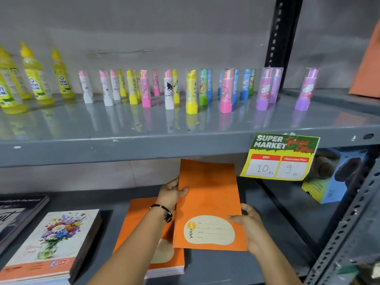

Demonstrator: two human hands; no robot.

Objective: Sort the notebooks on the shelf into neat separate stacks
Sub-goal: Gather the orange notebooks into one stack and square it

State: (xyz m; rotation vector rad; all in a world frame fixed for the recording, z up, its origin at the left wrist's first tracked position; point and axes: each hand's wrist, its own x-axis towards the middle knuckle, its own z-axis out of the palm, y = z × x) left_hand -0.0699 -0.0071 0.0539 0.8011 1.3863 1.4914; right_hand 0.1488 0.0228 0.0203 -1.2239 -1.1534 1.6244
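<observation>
Head view: both hands grip one orange notebook (pixel 207 202), held face-up above the lower shelf (pixel 267 233), tilted slightly. Left hand (pixel 170 194) clamps the left edge near the top, thumb on the cover, fingers curled behind. Right hand (pixel 249 227) pinches the right edge lower down, thumb tip on the cream label, fingers underneath. Black bracelet (pixel 164 210) on left wrist. Below the left forearm, a stack of matching orange notebooks (pixel 139 221) lies flat on the shelf, partly overlapped by the held one. Left of that, floral-cover stack (pixel 53 241); a dark-cover stack (pixel 18 214) at far left. Upper shelf (pixel 123 145) carries glue bottles (pixel 35 79) and colourful erasers (pixel 168 89). Price tag (pixel 281 157) hangs off its front edge.
</observation>
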